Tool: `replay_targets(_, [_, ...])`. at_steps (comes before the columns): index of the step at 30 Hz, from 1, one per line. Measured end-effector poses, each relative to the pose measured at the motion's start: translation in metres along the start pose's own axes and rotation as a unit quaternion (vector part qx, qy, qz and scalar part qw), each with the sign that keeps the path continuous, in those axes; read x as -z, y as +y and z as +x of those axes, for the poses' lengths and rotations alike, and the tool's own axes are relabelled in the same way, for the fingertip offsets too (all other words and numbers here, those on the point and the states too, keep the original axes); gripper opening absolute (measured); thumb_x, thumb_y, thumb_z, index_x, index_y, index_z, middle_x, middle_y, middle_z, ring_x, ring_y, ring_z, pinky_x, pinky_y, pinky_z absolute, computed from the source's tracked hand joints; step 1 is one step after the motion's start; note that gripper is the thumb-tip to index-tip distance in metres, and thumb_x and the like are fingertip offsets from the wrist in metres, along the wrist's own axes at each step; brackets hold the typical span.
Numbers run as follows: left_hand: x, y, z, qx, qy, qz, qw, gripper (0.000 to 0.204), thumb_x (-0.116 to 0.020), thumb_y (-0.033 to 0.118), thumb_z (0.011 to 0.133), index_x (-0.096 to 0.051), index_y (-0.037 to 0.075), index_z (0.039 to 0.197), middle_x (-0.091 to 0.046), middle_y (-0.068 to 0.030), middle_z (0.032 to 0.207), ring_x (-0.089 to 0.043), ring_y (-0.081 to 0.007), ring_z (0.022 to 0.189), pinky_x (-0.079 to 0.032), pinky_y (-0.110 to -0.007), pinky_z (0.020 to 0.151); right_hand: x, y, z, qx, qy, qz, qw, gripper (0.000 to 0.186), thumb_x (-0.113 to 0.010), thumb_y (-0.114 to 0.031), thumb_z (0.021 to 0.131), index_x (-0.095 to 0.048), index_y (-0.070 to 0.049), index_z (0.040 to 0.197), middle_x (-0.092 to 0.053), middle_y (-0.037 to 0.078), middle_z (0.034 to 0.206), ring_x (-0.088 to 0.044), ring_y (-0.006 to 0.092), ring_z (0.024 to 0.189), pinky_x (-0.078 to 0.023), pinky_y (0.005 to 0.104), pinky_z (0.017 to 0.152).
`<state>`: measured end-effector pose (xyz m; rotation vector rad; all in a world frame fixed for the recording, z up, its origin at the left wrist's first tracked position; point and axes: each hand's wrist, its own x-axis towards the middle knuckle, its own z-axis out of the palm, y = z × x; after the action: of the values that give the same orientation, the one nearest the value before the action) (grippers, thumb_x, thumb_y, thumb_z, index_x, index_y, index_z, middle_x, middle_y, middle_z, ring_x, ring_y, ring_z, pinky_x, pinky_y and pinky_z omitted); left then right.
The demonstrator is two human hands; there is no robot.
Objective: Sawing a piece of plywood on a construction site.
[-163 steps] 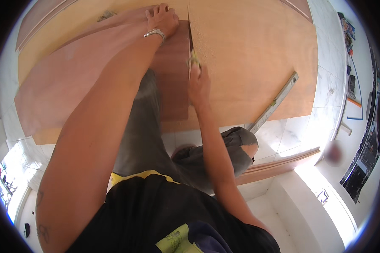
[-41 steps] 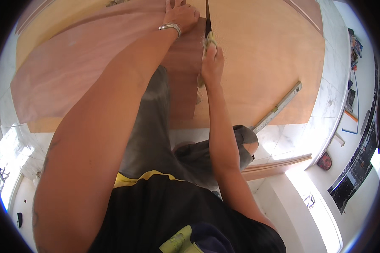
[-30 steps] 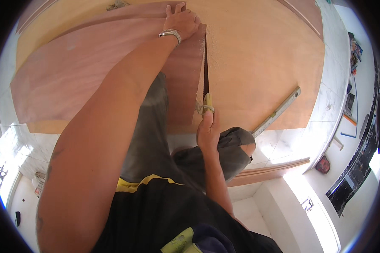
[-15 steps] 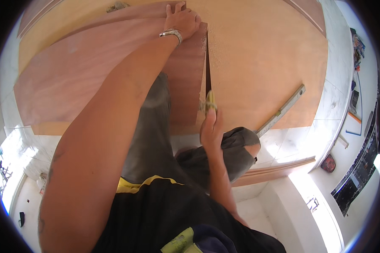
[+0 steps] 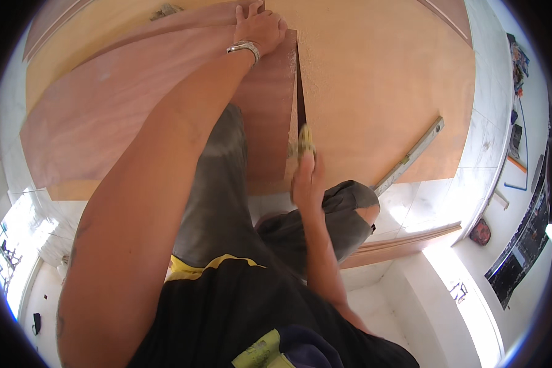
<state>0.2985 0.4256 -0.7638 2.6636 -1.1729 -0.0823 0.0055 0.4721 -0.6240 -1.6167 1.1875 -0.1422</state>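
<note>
My right hand [image 5: 309, 178] is closed round the yellowish handle [image 5: 306, 140] of a handsaw. Its narrow dark blade [image 5: 300, 98] points away from me, along the right edge of a reddish-brown plywood panel [image 5: 267, 104]. Sawdust [image 5: 306, 67] is scattered beside that edge. At the panel's far right corner, my left hand [image 5: 260, 29] presses down with bent fingers over the edge, a metal-banded watch [image 5: 245, 48] on its wrist. My knee [image 5: 230, 135] is against the panel's near part. The blade's teeth cannot be made out.
Beneath lies a larger light-brown sheet [image 5: 386, 80] on pale marble-look tiles [image 5: 490, 110]. A metal spirit level [image 5: 411, 153] rests at the right, near my other knee. Wooden boards [image 5: 405, 245] lie at the lower right; several tools [image 5: 518, 67] are by the right wall.
The view has shifted slightly. My right hand is still on the saw at nearly the same spot, and my left hand stays on the panel's far corner.
</note>
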Motion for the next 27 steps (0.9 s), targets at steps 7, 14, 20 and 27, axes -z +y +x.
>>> replay_targets(7, [-0.004, 0.001, 0.008, 0.018, -0.013, -0.019, 1.0, 0.042, -0.04, 0.038, 0.101, -0.072, 0.013, 0.106, -0.069, -0.0028, 0.122, -0.039, -0.0299, 0.141, -0.021, -0.065, 0.115, -0.06, 0.01, 0.192, 0.119, 0.049, 0.022, 0.991, 0.04, -0.046, -0.034, 0.103, -0.056, 0.003, 0.091, -0.055, 0.012, 0.07, -0.055, 0.0224, 0.07, -0.046, 0.0391, 0.066])
replay_targets(14, [0.004, 0.001, 0.002, 0.014, 0.005, -0.028, 0.999, 0.042, -0.04, 0.039, 0.101, -0.072, 0.013, 0.107, -0.069, -0.0033, 0.124, -0.039, -0.0305, 0.141, -0.021, -0.066, 0.115, -0.022, 0.005, 0.074, 0.171, 0.0, -0.009, 0.985, 0.038, -0.042, -0.031, 0.107, -0.057, 0.0, 0.124, -0.064, 0.015, 0.095, -0.062, 0.0278, 0.088, -0.05, 0.0409, 0.081])
replay_targets(20, [-0.001, 0.002, 0.003, -0.005, -0.048, -0.002, 0.999, 0.044, -0.039, 0.041, 0.101, -0.072, 0.013, 0.111, -0.067, -0.0035, 0.128, -0.036, -0.0303, 0.142, -0.02, -0.066, 0.116, 0.009, 0.016, -0.013, 0.0, -0.011, 0.042, 0.999, 0.038, -0.043, -0.031, 0.107, -0.058, -0.003, 0.128, -0.054, -0.001, 0.08, -0.046, 0.0051, 0.062, -0.038, 0.0249, 0.053])
replay_targets(27, [-0.018, 0.008, 0.013, 0.0, -0.027, 0.001, 1.0, 0.045, -0.038, 0.04, 0.1, -0.072, 0.014, 0.113, -0.065, -0.005, 0.132, -0.036, -0.0302, 0.143, -0.019, -0.064, 0.117, -0.044, 0.01, 0.154, 0.16, 0.067, 0.001, 0.985, 0.041, -0.047, -0.033, 0.104, -0.057, 0.004, 0.116, -0.064, 0.034, 0.097, -0.062, 0.0526, 0.091, -0.048, 0.0542, 0.077])
